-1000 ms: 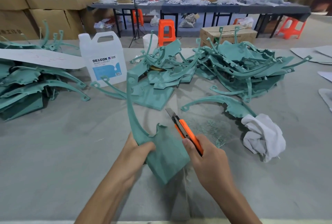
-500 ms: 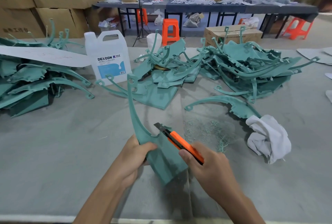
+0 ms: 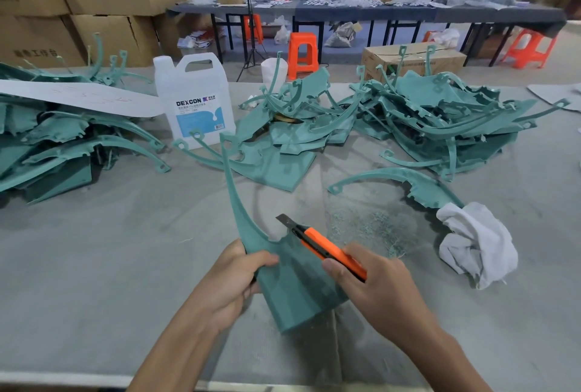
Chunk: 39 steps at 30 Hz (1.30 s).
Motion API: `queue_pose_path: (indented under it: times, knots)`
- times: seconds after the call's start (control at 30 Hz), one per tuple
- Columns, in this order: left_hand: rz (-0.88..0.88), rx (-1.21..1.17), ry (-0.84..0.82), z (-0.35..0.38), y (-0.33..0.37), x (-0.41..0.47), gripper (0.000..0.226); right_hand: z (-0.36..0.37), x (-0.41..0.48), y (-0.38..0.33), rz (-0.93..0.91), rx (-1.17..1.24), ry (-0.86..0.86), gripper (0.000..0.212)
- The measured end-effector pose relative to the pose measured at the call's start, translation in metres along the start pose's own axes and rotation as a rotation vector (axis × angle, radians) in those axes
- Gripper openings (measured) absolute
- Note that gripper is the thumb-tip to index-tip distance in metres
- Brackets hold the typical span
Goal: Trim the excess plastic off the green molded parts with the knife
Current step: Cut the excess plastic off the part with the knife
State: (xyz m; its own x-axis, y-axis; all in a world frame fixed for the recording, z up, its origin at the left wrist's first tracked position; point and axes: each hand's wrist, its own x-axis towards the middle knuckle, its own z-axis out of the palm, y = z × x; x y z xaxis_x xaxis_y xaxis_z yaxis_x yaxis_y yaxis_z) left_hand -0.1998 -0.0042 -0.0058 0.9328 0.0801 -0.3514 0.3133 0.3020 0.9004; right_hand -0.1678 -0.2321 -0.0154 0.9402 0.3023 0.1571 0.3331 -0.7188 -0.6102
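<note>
My left hand (image 3: pixel 232 278) grips a green molded part (image 3: pixel 292 284) at its left edge, holding it upright over the table near the front. The part's long curved arm rises to a small eyelet. My right hand (image 3: pixel 374 284) is closed on an orange utility knife (image 3: pixel 327 248). Its dark blade points up and left and lies against the part's jagged upper edge. Thin green shavings (image 3: pixel 367 225) lie on the table just right of the knife.
Heaps of green parts lie at the left (image 3: pixel 59 146), the middle (image 3: pixel 289 127) and the right (image 3: pixel 446 121). One single part (image 3: pixel 408 184) lies beside a white rag (image 3: pixel 474 244). A white DEXCON jug (image 3: pixel 196 99) stands behind. Cardboard boxes, orange stools and people are beyond.
The knife came down from above the part onto its jagged top edge, then slid a little right along it. My left hand kept its hold on the part.
</note>
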Motion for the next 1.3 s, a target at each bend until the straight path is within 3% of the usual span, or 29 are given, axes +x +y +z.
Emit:
queue_pose_path:
  times: [0.4, 0.57, 0.63, 0.7, 0.77, 0.83, 0.9, 1.03, 1.3]
  knots:
    - [0.009, -0.039, -0.006, 0.005, -0.003, 0.004, 0.022, 0.000, -0.002, 0.003, 0.055, 0.013, 0.045, 0.039]
    - [0.081, -0.206, 0.015, 0.020, -0.018, 0.011, 0.033, 0.020, -0.006, -0.003, 0.108, 0.194, 0.122, 0.038]
    - [0.123, -0.327, 0.040, 0.027, -0.028, 0.015, 0.038, 0.028, -0.006, -0.002, 0.094, 0.172, 0.107, 0.046]
    - [0.151, -0.354, 0.028, 0.029, -0.035, 0.016, 0.029, 0.032, -0.004, 0.003, 0.106, 0.125, 0.055, 0.043]
    - [0.198, -0.220, 0.052, 0.021, -0.037, 0.017, 0.015, 0.034, -0.004, 0.010, 0.135, 0.134, -0.009, 0.027]
    - [0.279, 0.012, 0.200, 0.002, -0.036, 0.021, 0.013, 0.033, -0.006, 0.016, 0.126, 0.131, -0.030, 0.021]
    - [0.364, 0.198, 0.326, -0.017, -0.031, 0.022, 0.021, 0.031, -0.006, 0.016, 0.111, 0.127, -0.027, 0.020]
    - [0.419, 0.460, 0.337, -0.034, -0.030, 0.022, 0.022, 0.028, -0.007, 0.009, 0.073, 0.045, -0.036, 0.027]
    - [0.419, 0.541, 0.327, -0.020, -0.058, 0.025, 0.014, 0.010, -0.020, 0.006, 0.124, -0.236, -0.106, 0.043]
